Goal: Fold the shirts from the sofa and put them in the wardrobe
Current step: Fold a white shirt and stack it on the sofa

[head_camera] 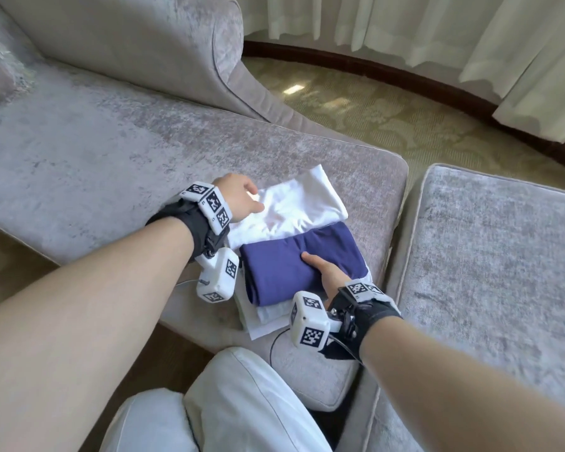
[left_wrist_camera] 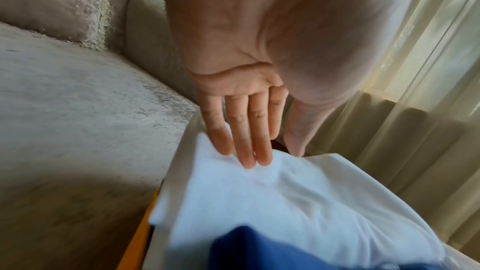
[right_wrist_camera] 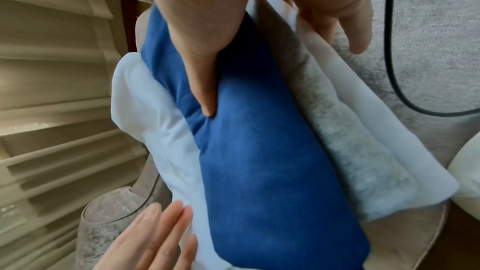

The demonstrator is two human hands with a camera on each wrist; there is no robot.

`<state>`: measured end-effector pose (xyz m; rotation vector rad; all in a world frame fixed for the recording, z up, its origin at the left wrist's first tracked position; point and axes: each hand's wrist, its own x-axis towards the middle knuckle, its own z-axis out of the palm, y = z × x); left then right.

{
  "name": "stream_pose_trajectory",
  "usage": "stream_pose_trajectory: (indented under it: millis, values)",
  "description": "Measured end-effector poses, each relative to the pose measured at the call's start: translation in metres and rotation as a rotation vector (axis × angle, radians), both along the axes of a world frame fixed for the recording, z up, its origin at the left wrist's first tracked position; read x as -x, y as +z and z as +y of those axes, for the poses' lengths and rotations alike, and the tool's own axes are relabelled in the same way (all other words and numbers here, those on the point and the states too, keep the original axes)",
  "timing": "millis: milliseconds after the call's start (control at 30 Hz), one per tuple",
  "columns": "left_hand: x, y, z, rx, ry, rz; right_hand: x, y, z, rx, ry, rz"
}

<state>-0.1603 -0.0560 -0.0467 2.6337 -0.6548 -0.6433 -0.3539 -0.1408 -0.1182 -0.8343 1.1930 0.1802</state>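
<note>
A stack of folded shirts lies at the corner of the grey sofa [head_camera: 111,141]. A blue shirt [head_camera: 281,272] [right_wrist_camera: 259,161] is on top toward me. A white shirt [head_camera: 300,203] [left_wrist_camera: 259,202] spreads out behind it. A pale grey folded shirt [right_wrist_camera: 345,141] and another white layer show under the blue one. My left hand [head_camera: 242,200] lies with straight fingers [left_wrist_camera: 246,141] on the white shirt's left edge. My right hand [head_camera: 327,272] grips the stack's right side: the thumb [right_wrist_camera: 202,69] presses into the blue shirt, and the fingers reach down past the stack's edge.
A second grey cushioned seat [head_camera: 486,256] stands close to the right of the stack, with a narrow gap between. Cream curtains [head_camera: 405,27] hang beyond patterned carpet. My knees in white trousers [head_camera: 242,402] touch the sofa's front. A black cable [right_wrist_camera: 392,48] trails beside the stack.
</note>
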Motion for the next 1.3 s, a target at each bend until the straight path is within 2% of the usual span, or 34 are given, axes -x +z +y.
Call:
stream_pose_trajectory:
  millis: [100,233,467,533,633,667,733,767,800,900,1000,1133,1300]
  values:
    - [-0.017,-0.001,-0.006,0.003,0.033,-0.013,-0.005,-0.007,0.002,0.002,-0.04,0.005]
    - [-0.037,-0.014,-0.011,0.051,0.105,0.111,-0.013,-0.013,0.0,0.027,-0.055,0.013]
    - [-0.069,-0.024,-0.039,-0.12,-0.019,0.214,-0.011,-0.017,-0.007,0.028,-0.037,-0.003]
    - [-0.072,-0.025,-0.047,-0.118,-0.06,0.285,-0.013,-0.017,-0.01,0.031,-0.029,0.015]
    - [-0.071,-0.037,-0.06,-0.154,-0.238,0.475,-0.014,-0.02,-0.013,0.034,-0.019,0.014]
    - [-0.069,-0.043,-0.063,-0.166,-0.265,0.591,-0.013,-0.02,-0.014,0.031,-0.009,0.015]
    - [-0.066,-0.052,-0.063,-0.222,-0.232,0.908,-0.011,-0.022,-0.015,0.028,0.013,0.018]
    - [-0.065,-0.056,-0.059,-0.223,-0.215,1.027,-0.011,-0.023,-0.017,0.026,0.017,0.021]
    - [-0.066,-0.06,-0.055,-0.228,-0.22,1.075,-0.011,-0.023,-0.019,0.022,0.021,0.025]
    - [-0.068,-0.068,-0.049,-0.159,-0.182,1.075,-0.013,-0.024,-0.02,0.038,0.048,0.063]
    - [-0.061,-0.063,-0.043,-0.168,-0.211,1.134,-0.013,-0.02,-0.02,0.054,0.041,0.089]
    - [-0.051,-0.053,-0.034,-0.173,-0.146,1.153,-0.012,-0.012,-0.015,0.086,0.048,0.128]
    - [-0.046,-0.046,-0.011,-0.203,-0.126,1.098,-0.016,-0.007,-0.011,0.163,0.05,0.202]
